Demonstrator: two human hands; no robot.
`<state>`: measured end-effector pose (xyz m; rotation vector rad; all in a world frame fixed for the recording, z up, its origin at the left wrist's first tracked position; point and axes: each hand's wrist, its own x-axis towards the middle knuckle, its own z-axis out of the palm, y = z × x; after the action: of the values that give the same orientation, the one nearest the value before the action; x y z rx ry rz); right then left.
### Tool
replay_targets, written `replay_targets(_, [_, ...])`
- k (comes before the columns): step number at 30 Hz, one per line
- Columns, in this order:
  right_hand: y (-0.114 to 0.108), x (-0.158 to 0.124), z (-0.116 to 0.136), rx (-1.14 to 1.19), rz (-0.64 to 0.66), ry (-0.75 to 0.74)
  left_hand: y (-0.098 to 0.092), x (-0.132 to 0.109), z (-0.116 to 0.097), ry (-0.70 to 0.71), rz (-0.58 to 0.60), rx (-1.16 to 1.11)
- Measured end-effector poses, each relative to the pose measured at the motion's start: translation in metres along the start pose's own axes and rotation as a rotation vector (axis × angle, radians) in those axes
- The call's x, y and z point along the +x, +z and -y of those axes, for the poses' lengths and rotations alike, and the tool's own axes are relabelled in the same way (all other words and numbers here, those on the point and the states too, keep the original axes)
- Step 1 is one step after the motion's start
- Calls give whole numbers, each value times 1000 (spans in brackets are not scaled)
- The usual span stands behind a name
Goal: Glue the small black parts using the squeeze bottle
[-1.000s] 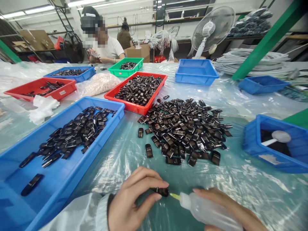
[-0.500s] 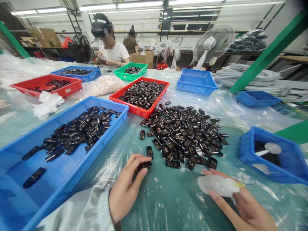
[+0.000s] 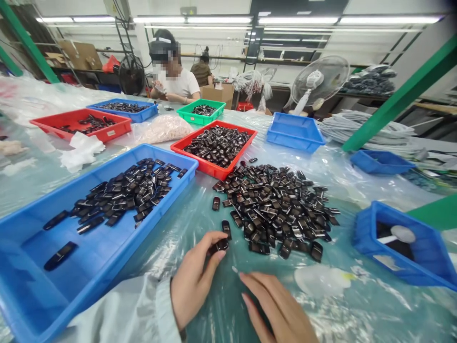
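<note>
While the left hand (image 3: 194, 281) pinches a black piece (image 3: 220, 246), the right hand (image 3: 276, 307) hovers open-fingered; no legible labels.

head-worn view, forward-down, close over table (image 3: 250, 309)

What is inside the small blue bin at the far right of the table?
The small blue bin holds a white scoop-like tool lying over dark contents. The near wall hides the bin's floor, so what the dark material is cannot be told.
</note>
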<state>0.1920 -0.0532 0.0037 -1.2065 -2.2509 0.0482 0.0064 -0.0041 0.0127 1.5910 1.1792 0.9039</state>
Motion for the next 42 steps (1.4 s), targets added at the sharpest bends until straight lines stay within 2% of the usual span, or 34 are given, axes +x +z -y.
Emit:
replay_targets(4, [15, 22, -3, 91, 24, 80, -1, 0, -1, -4, 12, -21])
replay_targets(9, [15, 23, -8, 277, 29, 225, -2, -2, 0, 5, 21, 32])
replay_targets(14, [-1, 24, -7, 658, 46, 477, -4, -3, -2, 40, 97, 79])
replay_targets(18, [-16, 27, -5, 1064, 135, 714, -3, -5, -7, 153, 147, 113])
replay_targets(22, [-20, 29, -4, 1389, 166, 843, -1, -8, -9, 286, 157, 145])
replay_targets(27, [-15, 30, -4, 1551, 181, 898, 0, -11, -7, 357, 140, 179])
replay_targets(30, [-14, 29, -4, 1591, 181, 907, 0, -11, -7, 369, 142, 183])
replay_targets(35, [-15, 29, -3, 1635, 180, 917, 0, -10, -6, 467, 136, 210])
replay_targets(39, [-12, 28, -1, 1636, 210, 885, 7, -16, -3, 495, 73, 230])
replay_targets(42, [-13, 27, -3, 1635, 254, 851, 10, -24, -11, 557, 34, 284])
